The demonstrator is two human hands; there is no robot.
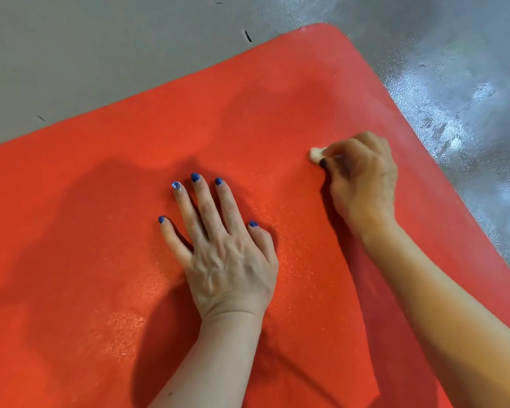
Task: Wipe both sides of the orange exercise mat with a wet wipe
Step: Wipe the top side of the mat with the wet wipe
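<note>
Here I see the orange mat (130, 201) spread flat on the grey floor (86, 54), filling most of the view; my left hand (227, 260) presses on it with fingers spread, while my right hand (362, 184) pinches a small balled-up wet wipe (315, 154) against its surface near the rounded far corner

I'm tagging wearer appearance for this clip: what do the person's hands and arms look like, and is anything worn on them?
Both forearms are bare: no sleeves, watch or rings show. The left hand has blue-painted nails, one with a glittery finish. The right hand shows one dark-painted nail.
</note>
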